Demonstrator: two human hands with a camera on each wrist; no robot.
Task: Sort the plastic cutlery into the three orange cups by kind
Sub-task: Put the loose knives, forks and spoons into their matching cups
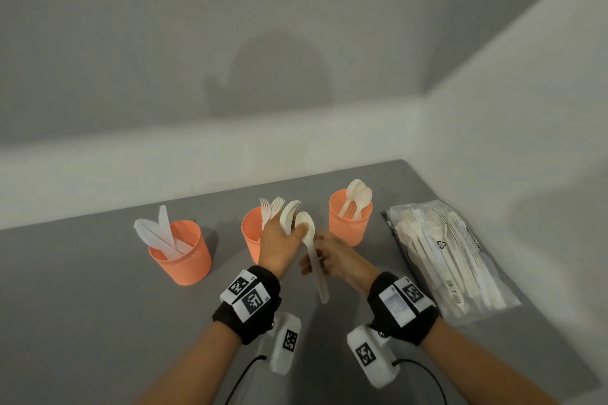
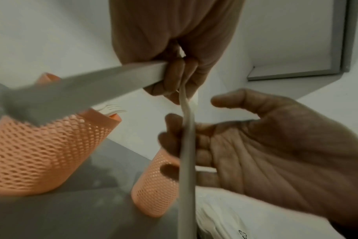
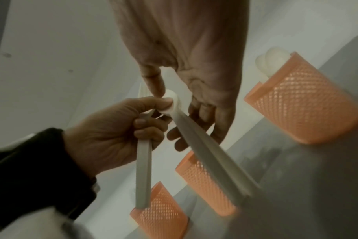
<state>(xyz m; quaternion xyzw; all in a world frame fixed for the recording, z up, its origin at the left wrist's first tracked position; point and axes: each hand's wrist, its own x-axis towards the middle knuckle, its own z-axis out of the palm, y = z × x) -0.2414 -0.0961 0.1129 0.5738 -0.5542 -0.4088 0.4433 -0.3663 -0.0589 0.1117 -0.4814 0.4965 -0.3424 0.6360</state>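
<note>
Head view: left hand [image 1: 279, 240] grips spoon [image 1: 312, 260] and forks; right hand [image 1: 335, 256] relaxed.

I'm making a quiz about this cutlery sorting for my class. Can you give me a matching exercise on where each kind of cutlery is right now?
Column 1:
1. knives
2. spoons
3. bag
4. spoon

Column 2:
A. right cup
B. left hand
C. left cup
D. flat on the table, far right

Pairs: 1-C, 2-A, 3-D, 4-B
</note>
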